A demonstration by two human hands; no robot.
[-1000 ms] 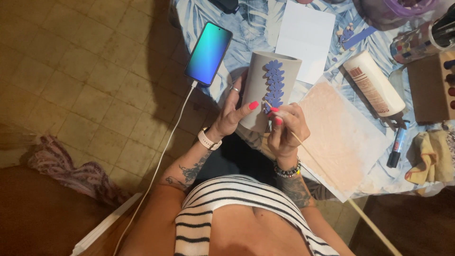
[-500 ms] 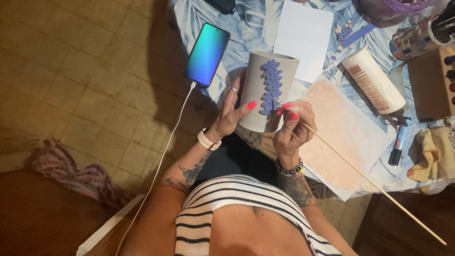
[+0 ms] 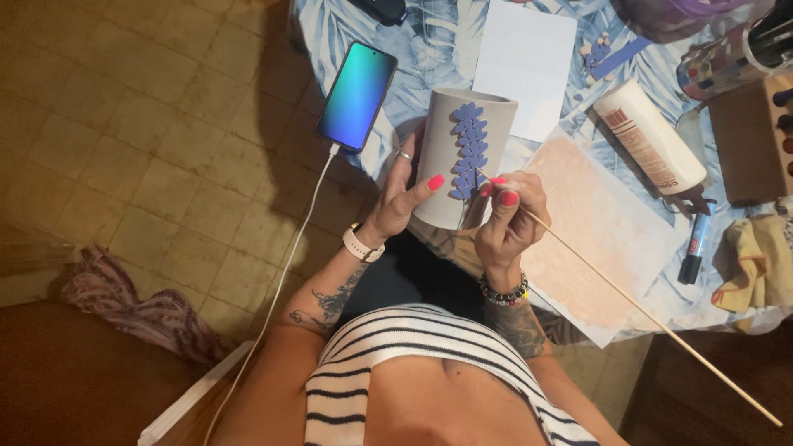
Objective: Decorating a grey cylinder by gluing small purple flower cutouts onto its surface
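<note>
Decoration was underway: left hand (image 3: 405,194) gripped the grey cup (image 3: 458,157) above the desk (image 3: 429,49) edge, right hand (image 3: 505,219) fingers pinched a thin stick (image 3: 628,301) against its blue leaf pattern (image 3: 469,153). Steady, gentle pressing seemed needed next.

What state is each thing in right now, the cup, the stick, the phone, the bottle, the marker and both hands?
Grey cup: held tilted over the table edge, blue leaf decoration facing up.
Left hand: gripping the cup's side.
Right hand: pinching the wooden stick.
Wooden stick: tip touching the blue leaf decoration.
Phone: screen lit, white cable plugged in.
White bottle: lying on its side.
Marker: lying flat, capped.
</note>
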